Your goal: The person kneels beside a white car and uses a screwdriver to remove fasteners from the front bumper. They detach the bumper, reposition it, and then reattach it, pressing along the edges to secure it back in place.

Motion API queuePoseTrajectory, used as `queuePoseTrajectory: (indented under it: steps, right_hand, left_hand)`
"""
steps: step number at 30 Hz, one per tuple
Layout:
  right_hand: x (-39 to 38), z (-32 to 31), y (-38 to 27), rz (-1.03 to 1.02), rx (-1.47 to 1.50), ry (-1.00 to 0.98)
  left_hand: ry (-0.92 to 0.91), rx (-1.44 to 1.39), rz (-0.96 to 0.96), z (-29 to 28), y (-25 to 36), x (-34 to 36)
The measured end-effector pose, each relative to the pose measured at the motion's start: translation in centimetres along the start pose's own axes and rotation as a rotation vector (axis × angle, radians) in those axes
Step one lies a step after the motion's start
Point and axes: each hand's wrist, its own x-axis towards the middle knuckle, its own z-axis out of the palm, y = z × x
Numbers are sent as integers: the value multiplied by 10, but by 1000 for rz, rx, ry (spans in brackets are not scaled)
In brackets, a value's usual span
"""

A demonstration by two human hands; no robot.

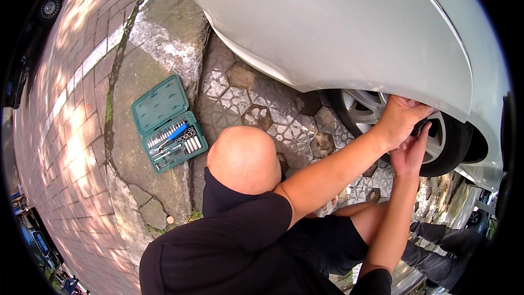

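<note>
I am crouched beside a light silver-grey car (338,27), both arms stretched out to the silver-spoked wheel (434,145) with its black tyre. My left hand (401,117) is over the spokes just under the wheel arch, its fingers curled in and their tips partly hidden. Right below it, my right hand (410,155) has its fingers closed on a small dark piece (419,127) at the middle of the wheel. Most of that piece is covered by the hands, so its kind does not show.
An opened green socket set case (161,104) lies on the stone kerb (158,49) at left, holding sockets and a blue-handled tool (177,132). Patterned hexagonal paving (240,98) lies under the car. Another person's dark-trousered legs (442,254) are at lower right.
</note>
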Motion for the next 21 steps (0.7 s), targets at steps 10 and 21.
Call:
queuePoseTrajectory:
  steps: [10,21]
  right_hand:
    - [-4,5,-4,12,34,-219]
    - [-3,-7,-6,-7,20,-297]
  left_hand:
    - [6,19,-32,-1,2,-1]
    - [16,88,-13,-3,-3,2]
